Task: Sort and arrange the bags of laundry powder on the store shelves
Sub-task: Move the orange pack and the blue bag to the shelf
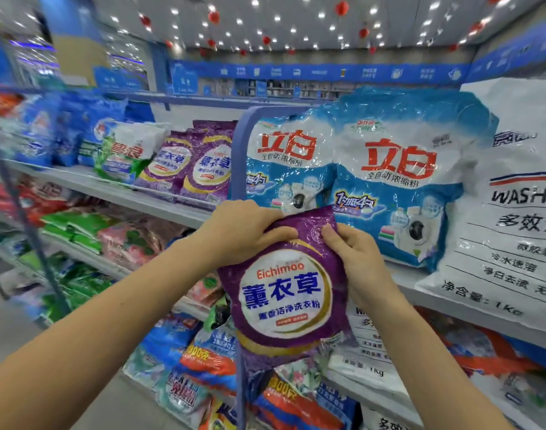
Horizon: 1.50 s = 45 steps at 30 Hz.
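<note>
Purple bag (284, 293) before stocked shelf (125, 192)

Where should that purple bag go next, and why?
Probably carry it left: the left hand and right hand grip the purple bag before blue-and-white bags, while matching purple bags stand on the shelf further left.

blue-framed store shelves (184, 209) under a ceiling (296, 23) dotted with lights and red lanterns (342, 8).
</note>
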Motion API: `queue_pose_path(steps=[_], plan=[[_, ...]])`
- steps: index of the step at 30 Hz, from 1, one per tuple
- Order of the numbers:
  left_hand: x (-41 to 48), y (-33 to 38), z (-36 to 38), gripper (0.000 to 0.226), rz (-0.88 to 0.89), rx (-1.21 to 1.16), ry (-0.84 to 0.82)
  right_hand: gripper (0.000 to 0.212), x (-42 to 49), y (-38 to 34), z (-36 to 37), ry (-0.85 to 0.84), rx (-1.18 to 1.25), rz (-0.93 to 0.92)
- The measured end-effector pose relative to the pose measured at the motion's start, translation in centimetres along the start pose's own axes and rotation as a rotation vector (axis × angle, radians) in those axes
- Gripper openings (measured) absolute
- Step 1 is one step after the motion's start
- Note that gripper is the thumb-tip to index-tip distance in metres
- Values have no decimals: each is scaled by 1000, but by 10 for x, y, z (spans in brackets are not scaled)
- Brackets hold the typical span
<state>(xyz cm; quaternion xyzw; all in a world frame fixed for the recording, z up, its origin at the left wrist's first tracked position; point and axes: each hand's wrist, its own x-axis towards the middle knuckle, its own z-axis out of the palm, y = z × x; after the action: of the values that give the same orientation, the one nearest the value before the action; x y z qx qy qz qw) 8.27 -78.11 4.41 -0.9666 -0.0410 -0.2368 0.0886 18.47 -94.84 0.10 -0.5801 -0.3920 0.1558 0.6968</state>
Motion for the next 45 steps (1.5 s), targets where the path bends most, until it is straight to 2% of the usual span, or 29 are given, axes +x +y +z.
queue_pose_path(steps=[2, 4, 6, 8, 10, 13, 16, 18, 21, 23, 27, 30, 33, 36, 38, 40, 45], plan=[[-11, -10, 0, 72, -77, -38, 149, 23, 9, -1, 11, -19, 65, 6], [-26, -20, 3, 58, -181, -149, 327, 18, 18, -4, 21, -12, 73, -20], [-46, -29, 8, 47, -352, -430, 454, 19, 27, -8, 30, 6, 97, -46], [-69, -32, 17, 45, -537, -769, 534, 21, 34, -13, 39, 20, 124, -67], [-88, -30, 33, 48, -701, -1032, 495, 23, 40, -17, 49, 19, 144, -86], [-101, -16, 62, 49, -819, -1337, 298, 27, 50, -18, 67, 13, 163, -95], [-98, -7, 82, 57, -785, -1549, 348, 22, 58, -17, 88, 39, 187, -84], [-94, -16, 88, 58, -799, -1634, 432, 26, 64, -14, 99, 74, 98, -156], [-91, -52, 86, 52, -757, -1651, 504, 30, 74, -11, 116, 130, -131, -350], [-88, -91, 81, 46, -690, -1589, 516, 22, 88, -11, 132, 190, -240, -458], [-76, -181, 72, 40, -558, -1499, 491, 19, 131, -3, 178, 278, -298, -544], [-58, -253, 66, 36, -515, -1515, 473, 25, 168, 8, 220, 233, -193, -421], [-33, -319, 62, 37, -512, -1491, 483, 14, 208, 36, 253, 84, -201, -199], [-4, -374, 67, 13, -480, -1525, 490, 28, 244, 63, 278, 29, -217, -10], [11, -400, 74, 9, -456, -1541, 463, 34, 266, 73, 290, 70, -249, -13], [22, -418, 85, 11, -427, -1542, 420, 25, 282, 80, 301, 132, -248, -23], [26, -448, 119, 38, -382, -1568, 323, 19, 298, 103, 316, 212, -303, -9]])
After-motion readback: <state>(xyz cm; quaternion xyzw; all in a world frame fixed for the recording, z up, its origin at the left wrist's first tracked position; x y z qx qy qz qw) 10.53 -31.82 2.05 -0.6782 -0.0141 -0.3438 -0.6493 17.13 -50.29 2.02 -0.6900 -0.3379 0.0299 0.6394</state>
